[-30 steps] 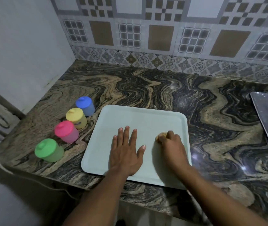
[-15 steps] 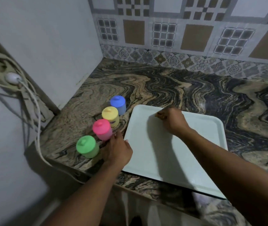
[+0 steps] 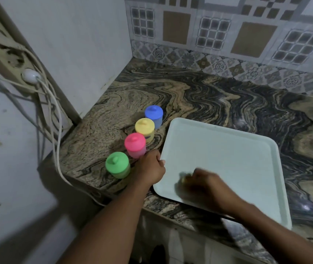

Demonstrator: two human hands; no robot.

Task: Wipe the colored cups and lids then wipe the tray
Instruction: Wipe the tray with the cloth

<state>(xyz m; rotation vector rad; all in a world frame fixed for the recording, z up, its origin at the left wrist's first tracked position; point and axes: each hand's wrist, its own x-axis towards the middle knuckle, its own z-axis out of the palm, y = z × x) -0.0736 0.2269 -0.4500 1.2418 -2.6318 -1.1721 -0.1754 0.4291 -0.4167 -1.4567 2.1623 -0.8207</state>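
Gripping the tray [image 3: 228, 149] by its rim, the left hand [image 3: 151, 168] has fingers curled over the edge. Right hand [image 3: 205, 187], blurred, bunches its fingers round a yellowish cloth [image 3: 185, 179] pressed on the tray. Just past the left knuckles: green cup [image 3: 117, 165], pink cup [image 3: 135, 145], yellow cup [image 3: 144, 129], blue cup [image 3: 153, 116], lidded, lined up on the counter [image 3: 228, 103].
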